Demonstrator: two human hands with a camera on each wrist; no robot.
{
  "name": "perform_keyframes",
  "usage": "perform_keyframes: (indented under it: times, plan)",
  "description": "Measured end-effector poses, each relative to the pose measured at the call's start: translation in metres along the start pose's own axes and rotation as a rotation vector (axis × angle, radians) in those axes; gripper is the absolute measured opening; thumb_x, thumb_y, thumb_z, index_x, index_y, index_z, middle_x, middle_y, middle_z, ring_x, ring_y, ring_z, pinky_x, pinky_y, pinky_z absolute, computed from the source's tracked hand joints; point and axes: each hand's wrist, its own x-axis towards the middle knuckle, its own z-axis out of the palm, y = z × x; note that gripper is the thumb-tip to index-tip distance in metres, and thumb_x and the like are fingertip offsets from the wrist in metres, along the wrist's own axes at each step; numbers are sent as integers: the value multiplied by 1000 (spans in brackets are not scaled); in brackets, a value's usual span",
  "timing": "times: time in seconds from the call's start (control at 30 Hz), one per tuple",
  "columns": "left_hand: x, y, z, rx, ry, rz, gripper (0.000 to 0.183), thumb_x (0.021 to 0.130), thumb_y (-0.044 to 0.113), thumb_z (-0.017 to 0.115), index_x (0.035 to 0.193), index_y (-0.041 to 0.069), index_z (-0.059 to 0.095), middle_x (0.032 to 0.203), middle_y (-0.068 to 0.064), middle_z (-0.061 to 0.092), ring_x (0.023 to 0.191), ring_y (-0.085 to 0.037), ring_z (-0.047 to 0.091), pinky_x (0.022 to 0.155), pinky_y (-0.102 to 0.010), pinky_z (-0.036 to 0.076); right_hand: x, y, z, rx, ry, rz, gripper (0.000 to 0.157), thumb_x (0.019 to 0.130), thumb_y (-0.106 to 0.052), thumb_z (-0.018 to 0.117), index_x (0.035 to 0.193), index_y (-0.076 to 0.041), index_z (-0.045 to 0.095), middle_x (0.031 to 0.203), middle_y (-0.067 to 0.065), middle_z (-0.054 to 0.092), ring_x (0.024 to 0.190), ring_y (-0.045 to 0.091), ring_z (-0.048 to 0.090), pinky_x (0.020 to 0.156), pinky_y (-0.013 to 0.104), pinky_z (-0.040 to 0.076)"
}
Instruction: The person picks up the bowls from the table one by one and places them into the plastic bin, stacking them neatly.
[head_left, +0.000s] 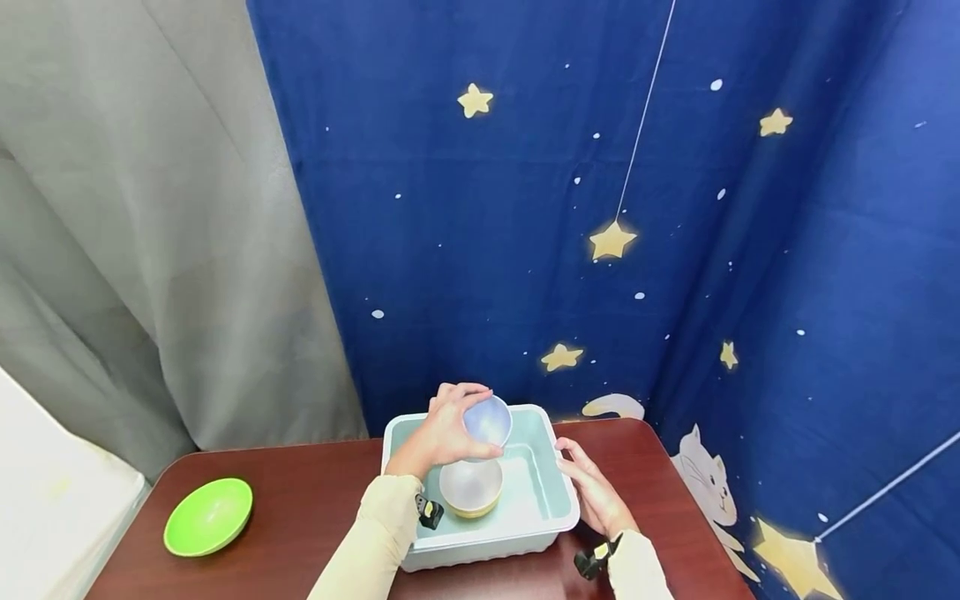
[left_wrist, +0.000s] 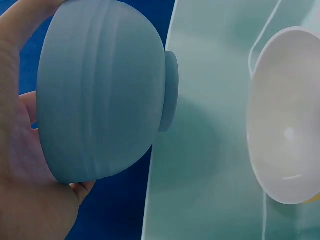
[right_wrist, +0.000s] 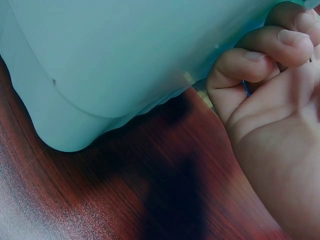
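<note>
A light-blue bowl [head_left: 488,422] is held up, tilted on its side, above a pale green plastic basin [head_left: 551,487]. My left hand [head_left: 450,427] grips this bowl with thumb and fingers spread across its rim; the left wrist view shows the bowl's ridged outside [left_wrist: 100,95] and its foot. Inside the basin, just under the held bowl, sits a bowl with a white inside and yellowish outside [head_left: 471,487]. At the basin's right rim is my right hand [head_left: 592,492], thumb and curled fingers holding the edge. The right wrist view hides the thumb.
A bright green bowl [head_left: 208,517] lies on the left part of the dark red wooden table [head_left: 315,492]. Behind the table hang a grey curtain [head_left: 202,250] and a blue curtain with stars [head_left: 487,233]. A white surface [head_left: 56,492] adjoins at the left.
</note>
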Motion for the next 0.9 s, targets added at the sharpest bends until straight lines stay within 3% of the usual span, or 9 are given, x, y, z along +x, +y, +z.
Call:
perform_keyframes:
  times: [0.23,0.47,0.73,0.9]
  plan:
    - [-2,-6,6,4,-11,46,93,59,53,94,140,19,63,144,6,56,129,-20,44,94,-39,37,-1,0,-1,15,-36,-14,18,110,-20,45,122,-33,47,114,-4,64,102,17,65,85,38,55]
    - [-1,-10,11,5,-93,16,91,59,53,92,140,22,63,142,8,58,126,-18,45,98,-42,43,2,-1,-4,8,-33,-19,19,109,-20,45,123,-33,47,114,-5,65,102,16,66,85,37,56]
    - [-5,-11,14,12,-190,46,89,60,48,91,138,16,64,139,1,62,120,-21,49,96,-44,47,0,-1,-3,32,-43,-31,18,110,-19,43,120,-33,47,111,-7,66,98,12,67,82,34,56]
    - [-7,-14,16,17,-198,36,90,57,43,93,138,15,64,137,-3,62,120,-25,50,94,-45,46,0,-3,-2,34,-49,-25,18,110,-19,44,122,-32,46,112,-8,66,98,11,68,82,34,56]
